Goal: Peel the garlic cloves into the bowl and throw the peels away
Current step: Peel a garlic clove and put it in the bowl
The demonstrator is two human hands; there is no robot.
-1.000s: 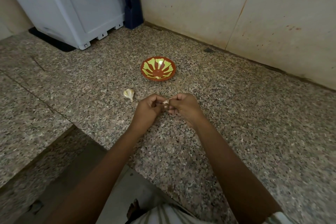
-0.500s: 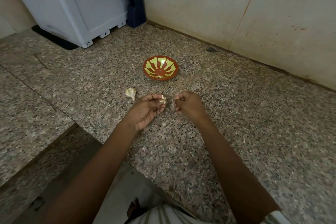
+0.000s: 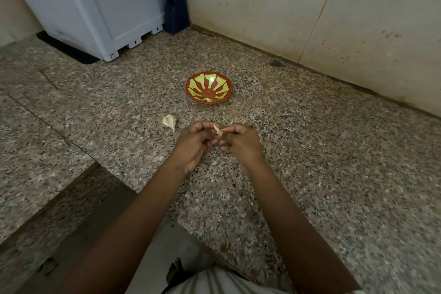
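A small garlic clove [image 3: 217, 129] is held between both hands just above the granite counter. My left hand [image 3: 193, 144] grips it with curled fingers, and my right hand [image 3: 239, 144] pinches its tip from the right. A piece of a garlic bulb [image 3: 170, 121] lies on the counter just left of my left hand. The red bowl with a yellow-green pattern [image 3: 209, 88] stands a short way beyond the hands; a pale bit shows at its near inner edge.
A white appliance [image 3: 95, 5] stands at the back left, with a dark blue knife block [image 3: 175, 11] beside it in the corner. Tiled walls close off the back and right. The counter edge [image 3: 133, 188] drops off at the lower left.
Half a second ago my hands were apart, the clove in my left hand alone. Now my right hand has come back to the clove and pinches it.
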